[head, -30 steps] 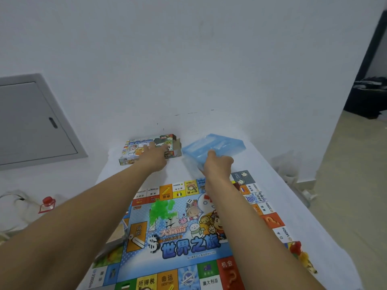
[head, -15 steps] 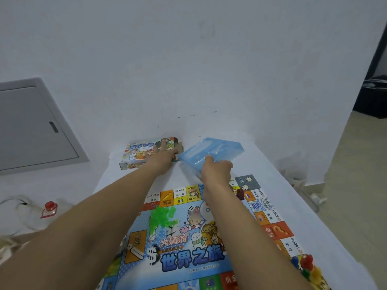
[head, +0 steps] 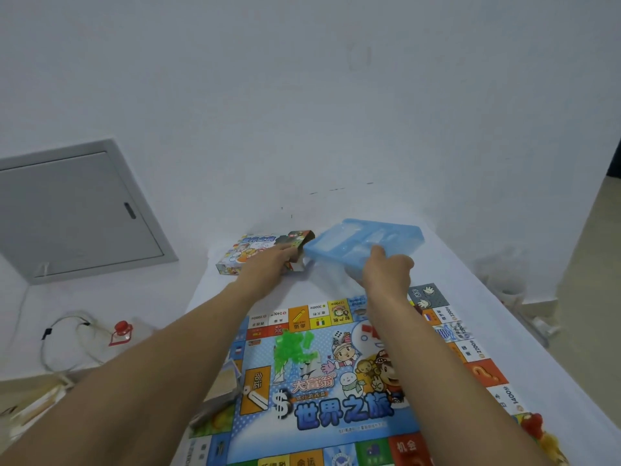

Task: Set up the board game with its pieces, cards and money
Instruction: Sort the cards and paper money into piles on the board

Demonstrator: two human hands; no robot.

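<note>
- White wall (head: 336, 95) fills the background, with a grey hatch (head: 77, 213) low at the left; a white table (head: 463, 284) runs forward from the wall's foot.
- Game board (head: 336, 375) lies flat and open on the table, its coloured squares framing a blue centre printed with cartoon figures and large Chinese characters.
- Both bare arms reach over the board toward the far end of the table.
- Left hand (head: 265, 267) rests on the open end of the game box (head: 258, 250), which lies flat near the wall; whether the fingers actually clamp it cannot be told.
- Right hand (head: 386, 270) grips the near edge of the blue tray (head: 363, 240), thumb on top, holding it tilted, with its left corner just beside the box's open end.
- Green pieces (head: 294, 346) sit in a loose cluster on the board's centre.
- Card stack (head: 221, 388) lies at the board's left edge, partly hidden by the left forearm.
- Red and yellow pieces (head: 537, 428) lie near the board's right corner.
- Red-capped bottle (head: 121, 332) and a looped white cable (head: 64, 334) sit on the floor at the left, well apart from the table.
</note>
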